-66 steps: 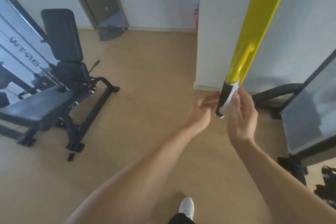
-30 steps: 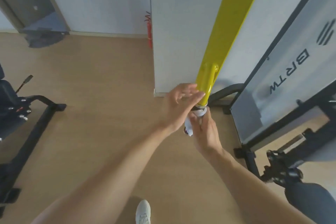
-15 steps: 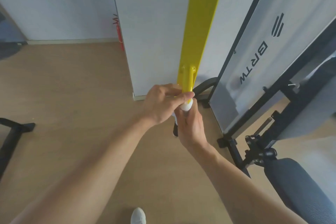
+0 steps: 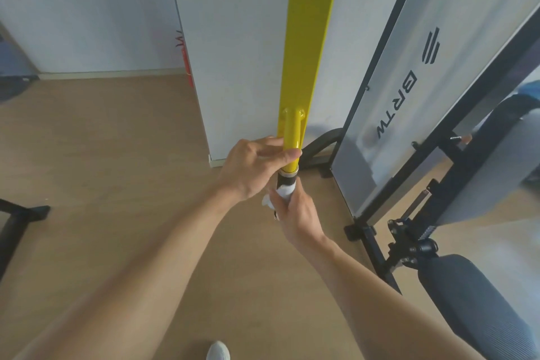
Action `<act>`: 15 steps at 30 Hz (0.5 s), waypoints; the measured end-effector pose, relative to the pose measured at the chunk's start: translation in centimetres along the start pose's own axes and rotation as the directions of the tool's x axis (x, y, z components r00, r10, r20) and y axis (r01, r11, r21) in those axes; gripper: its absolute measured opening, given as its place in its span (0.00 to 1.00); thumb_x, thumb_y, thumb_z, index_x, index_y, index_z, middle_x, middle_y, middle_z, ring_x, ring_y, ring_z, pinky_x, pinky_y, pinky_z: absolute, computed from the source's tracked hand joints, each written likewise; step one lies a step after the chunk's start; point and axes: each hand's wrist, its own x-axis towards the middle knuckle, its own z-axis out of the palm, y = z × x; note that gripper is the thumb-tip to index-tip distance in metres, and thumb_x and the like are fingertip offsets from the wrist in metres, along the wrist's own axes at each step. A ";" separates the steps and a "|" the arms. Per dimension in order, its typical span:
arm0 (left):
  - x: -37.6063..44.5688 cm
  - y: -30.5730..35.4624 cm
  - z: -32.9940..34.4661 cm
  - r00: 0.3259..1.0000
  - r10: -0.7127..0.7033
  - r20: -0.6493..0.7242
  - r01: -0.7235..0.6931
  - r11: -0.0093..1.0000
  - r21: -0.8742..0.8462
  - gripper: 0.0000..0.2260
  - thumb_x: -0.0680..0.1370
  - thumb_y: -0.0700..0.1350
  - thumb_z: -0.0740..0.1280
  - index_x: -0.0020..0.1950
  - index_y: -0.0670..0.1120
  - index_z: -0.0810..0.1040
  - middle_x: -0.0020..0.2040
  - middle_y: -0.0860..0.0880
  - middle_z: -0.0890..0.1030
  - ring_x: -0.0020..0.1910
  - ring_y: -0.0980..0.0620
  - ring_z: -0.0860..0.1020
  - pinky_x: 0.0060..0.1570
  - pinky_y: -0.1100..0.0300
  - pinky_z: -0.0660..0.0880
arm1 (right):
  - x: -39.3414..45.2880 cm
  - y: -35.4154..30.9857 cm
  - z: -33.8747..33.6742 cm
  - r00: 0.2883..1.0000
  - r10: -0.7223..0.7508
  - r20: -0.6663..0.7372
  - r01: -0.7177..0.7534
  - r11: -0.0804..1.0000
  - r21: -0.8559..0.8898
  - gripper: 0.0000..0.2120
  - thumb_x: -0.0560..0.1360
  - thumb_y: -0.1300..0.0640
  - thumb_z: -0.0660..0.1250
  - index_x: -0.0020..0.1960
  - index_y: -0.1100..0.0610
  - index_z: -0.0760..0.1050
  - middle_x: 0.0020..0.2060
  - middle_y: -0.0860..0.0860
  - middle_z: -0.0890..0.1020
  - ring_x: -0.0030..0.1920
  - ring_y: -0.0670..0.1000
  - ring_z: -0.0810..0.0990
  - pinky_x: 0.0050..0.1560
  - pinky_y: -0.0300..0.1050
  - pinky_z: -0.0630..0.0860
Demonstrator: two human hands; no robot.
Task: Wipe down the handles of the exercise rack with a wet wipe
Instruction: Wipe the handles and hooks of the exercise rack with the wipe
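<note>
A yellow rack beam runs down the middle of the view, with a short yellow handle tube sticking out toward me. The tube ends in a black grip. My left hand grips the yellow tube just above the grip, thumb across its front. My right hand is wrapped round the black grip with the white wet wipe bunched between palm and grip. Most of the grip is hidden by that hand.
A grey panel in a black frame, marked BRTW, stands to the right. A padded black seat lies at lower right. A white wall corner is behind the beam. Black bench feet show at the left edge on the wooden floor.
My right hand with the wipe has slid down the grip, baring its black top. My left hand has closed round the yellow tube. The view has turned right.
</note>
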 end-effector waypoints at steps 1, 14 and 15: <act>0.0 0.0 0.0 1.000 -0.007 0.003 0.007 1.000 0.004 0.06 0.73 0.60 0.72 0.47 0.63 0.86 0.52 0.65 0.84 0.55 0.67 0.79 0.60 0.63 0.71 | -0.2 0.7 0.1 0.999 0.017 0.036 -0.016 1.000 -0.023 0.13 0.79 0.40 0.63 0.53 0.50 0.72 0.34 0.45 0.81 0.34 0.44 0.79 0.36 0.43 0.73; -0.2 0.1 1.1 0.997 0.006 -0.078 0.000 0.997 0.084 0.21 0.67 0.71 0.67 0.54 0.64 0.83 0.59 0.61 0.83 0.63 0.62 0.77 0.65 0.60 0.71 | 0.0 2.1 -0.6 0.994 0.043 0.098 -0.033 0.995 -0.099 0.14 0.78 0.38 0.63 0.50 0.49 0.73 0.33 0.44 0.81 0.33 0.47 0.80 0.37 0.50 0.79; -0.2 0.1 1.1 0.996 0.012 -0.085 -0.004 0.996 0.091 0.20 0.66 0.72 0.67 0.53 0.65 0.83 0.59 0.61 0.83 0.63 0.62 0.77 0.66 0.59 0.71 | -0.1 2.0 -0.8 0.994 0.039 0.106 -0.030 0.996 -0.083 0.14 0.78 0.38 0.63 0.50 0.49 0.73 0.33 0.44 0.82 0.33 0.46 0.81 0.38 0.50 0.79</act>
